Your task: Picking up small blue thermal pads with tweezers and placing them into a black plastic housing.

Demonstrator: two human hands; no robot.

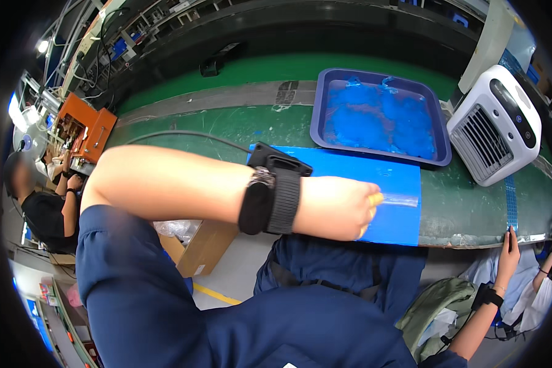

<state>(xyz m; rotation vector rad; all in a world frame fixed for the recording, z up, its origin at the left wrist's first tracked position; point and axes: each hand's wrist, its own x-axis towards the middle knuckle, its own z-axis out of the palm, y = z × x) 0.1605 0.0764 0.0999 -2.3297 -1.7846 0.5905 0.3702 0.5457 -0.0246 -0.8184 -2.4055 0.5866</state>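
Observation:
My left forearm, wearing a black wrist strap, reaches across the bench. My left hand is closed above a blue sheet, with yellow showing at its fingertips. Whatever it grips is hidden. Right beside those fingertips a clear plastic strip lies on the sheet. At the lower right my right hand is at the bench's front edge. Its fingers are stretched out, touching or nearly touching the lower end of a blue patterned strip stuck to the bench.
Behind the sheet stands a purple-blue tray containing blue film-like material. A white air cooler stands to its right. A cardboard box sits below the bench. At far left, a person works near an orange cabinet.

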